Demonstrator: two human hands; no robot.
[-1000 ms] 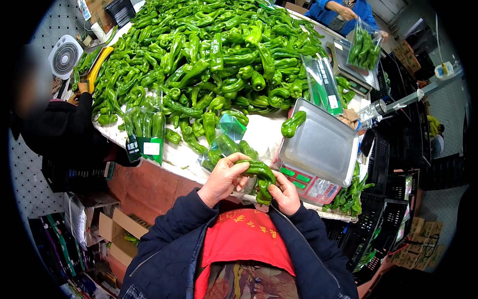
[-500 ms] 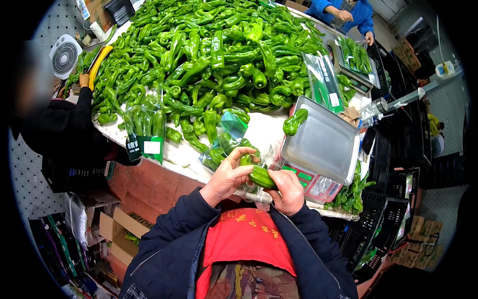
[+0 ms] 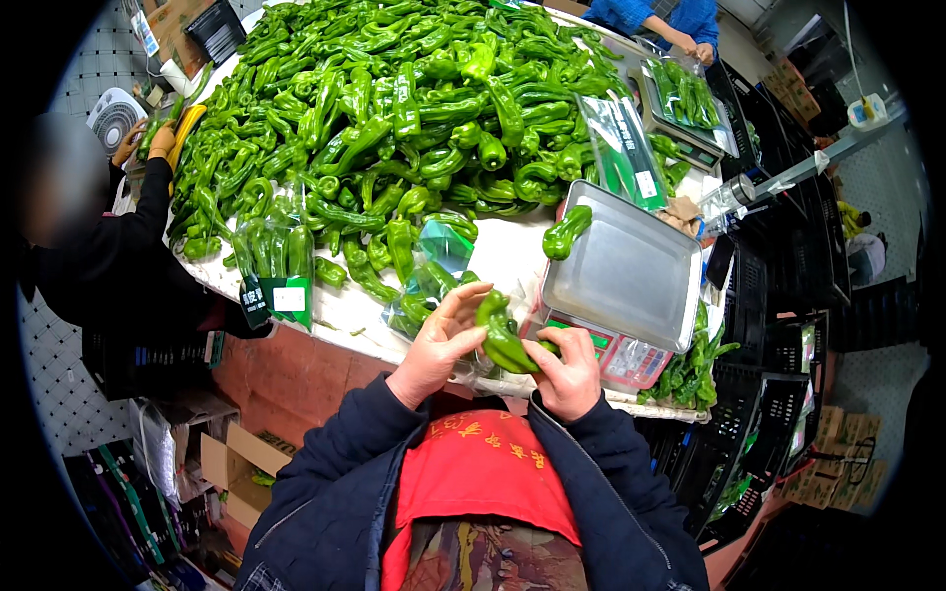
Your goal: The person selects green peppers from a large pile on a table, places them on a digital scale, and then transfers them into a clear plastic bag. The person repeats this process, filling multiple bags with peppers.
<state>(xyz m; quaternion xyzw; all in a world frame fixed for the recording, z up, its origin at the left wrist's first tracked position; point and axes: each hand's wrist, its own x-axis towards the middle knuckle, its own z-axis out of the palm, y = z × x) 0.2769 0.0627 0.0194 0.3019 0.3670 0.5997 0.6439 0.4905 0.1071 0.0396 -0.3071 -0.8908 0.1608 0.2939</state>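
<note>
A green pepper [image 3: 505, 340] is held over the near table edge by my right hand [image 3: 567, 372], with its thumb and fingers closed round the lower end. My left hand [image 3: 443, 345] is open beside the pepper's upper end, thumb and fingers apart. Just beyond my left hand lies a clear and green bag with peppers [image 3: 434, 281] in it. To the right of my hands stands a scale with a grey metal tray [image 3: 626, 266]. One pepper [image 3: 568, 232] rests across the tray's left rim.
A large heap of green peppers [image 3: 394, 118] covers the table. A filled bag [image 3: 281, 261] stands at the left edge; flat bags [image 3: 623, 148] lie beyond the scale. Co-workers stand at left and far right, the latter by another scale [image 3: 685, 148]. Black crates [image 3: 724, 453] line the right.
The pepper has turned more upright in my right hand, and my left fingers have opened away from it. The left co-worker's hands now come together; the far co-worker's hands have also met.
</note>
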